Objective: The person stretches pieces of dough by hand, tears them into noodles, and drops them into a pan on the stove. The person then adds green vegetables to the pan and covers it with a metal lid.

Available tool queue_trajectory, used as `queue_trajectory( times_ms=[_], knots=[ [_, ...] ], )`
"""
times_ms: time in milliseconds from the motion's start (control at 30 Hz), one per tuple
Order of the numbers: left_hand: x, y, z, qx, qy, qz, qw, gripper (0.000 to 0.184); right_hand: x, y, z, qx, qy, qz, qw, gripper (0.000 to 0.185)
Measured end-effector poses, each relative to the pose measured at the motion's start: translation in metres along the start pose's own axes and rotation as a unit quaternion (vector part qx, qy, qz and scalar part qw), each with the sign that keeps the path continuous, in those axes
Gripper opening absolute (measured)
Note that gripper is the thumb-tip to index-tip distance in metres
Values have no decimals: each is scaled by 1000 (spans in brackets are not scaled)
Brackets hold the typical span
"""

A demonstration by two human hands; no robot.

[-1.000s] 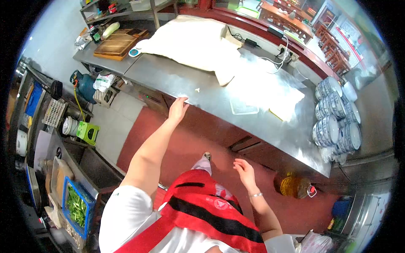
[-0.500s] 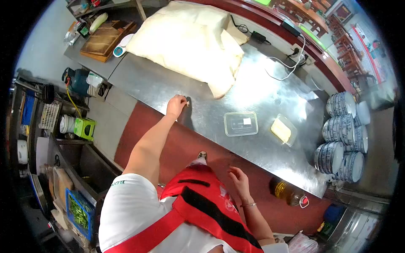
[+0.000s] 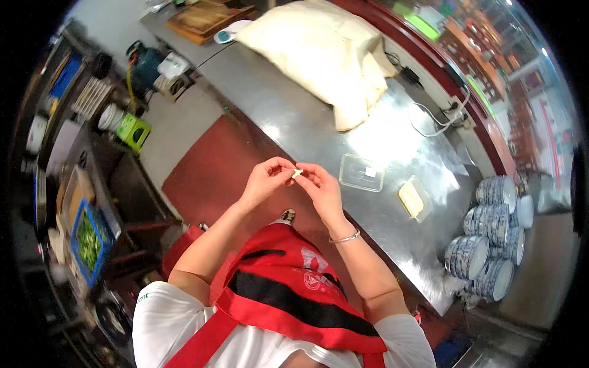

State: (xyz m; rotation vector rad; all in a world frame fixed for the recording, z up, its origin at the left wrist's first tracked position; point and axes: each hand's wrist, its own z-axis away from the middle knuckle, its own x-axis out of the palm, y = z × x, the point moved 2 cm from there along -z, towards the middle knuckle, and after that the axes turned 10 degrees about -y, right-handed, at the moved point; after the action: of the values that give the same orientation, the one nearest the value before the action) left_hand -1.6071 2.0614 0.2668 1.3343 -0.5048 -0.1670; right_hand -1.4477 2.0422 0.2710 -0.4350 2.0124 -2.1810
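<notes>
1. Closest up: red apron (image 3: 288, 306) with a round printed emblem (image 3: 311, 280), plus tiny green lettering (image 3: 143, 296) on the left sleeve. Can't read either, sorry.
2. Left hand (image 3: 265, 184) and right hand (image 3: 324, 191) meet fingertip to fingertip, both pinching a small pale piece (image 3: 297, 173) between them, near the counter's front edge. It's too small and covered to say which way its long axis runs.
3. On the steel counter (image 3: 270, 92), a clear tub (image 3: 353, 175) sits off to the right of the piece, so the right hand is nearer to it. There's a white square in or on it, no readable writing.
4. Further right, another clear tub (image 3: 424, 185) has a yellowish slab (image 3: 410, 200) in it.
5. Then stacked blue-and-white bowls (image 3: 467, 256) at the right end.
6. Far side: big cream cloth (image 3: 313, 49), with a little scale (image 3: 225, 36) just left of it. No brand I can make out.
</notes>
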Motion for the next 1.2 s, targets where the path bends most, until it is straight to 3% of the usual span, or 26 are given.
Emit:
queue_trajectory(
  times_ms=[167,300,433,667,767,867,1000,1067,1133,1200],
  knots=[
    [7,10,97,21,64,-65,996,9,50,-4,46,17,-12,-50,999,11],
    [-4,2,169,-17,104,-16,994,9,90,3,72,43,-39,-86,995,11],
    [-22,-7,242,-4,152,29,988,12,151,0,89,96,-110,-113,983,10],
    [-70,-36,370,76,307,-84,945,10,255,41,100,125,-282,-29,951,16],
    [-105,-42,457,46,454,-237,858,11,316,46,124,174,-290,-29,941,19],
    [-161,-57,578,20,593,-277,756,9,365,89,126,214,-367,13,905,23],
    [-225,-58,759,-93,740,-368,555,6,426,133,140,270,-416,46,867,24],
    [-257,-60,852,-81,797,-377,464,5,458,156,144,277,-448,73,847,23],
    [-297,-79,942,-132,812,-384,419,7,497,152,156,287,-446,99,842,23],
    [-345,-122,1026,-182,790,-411,418,16,532,143,165,279,-464,109,834,23]
  ],
)
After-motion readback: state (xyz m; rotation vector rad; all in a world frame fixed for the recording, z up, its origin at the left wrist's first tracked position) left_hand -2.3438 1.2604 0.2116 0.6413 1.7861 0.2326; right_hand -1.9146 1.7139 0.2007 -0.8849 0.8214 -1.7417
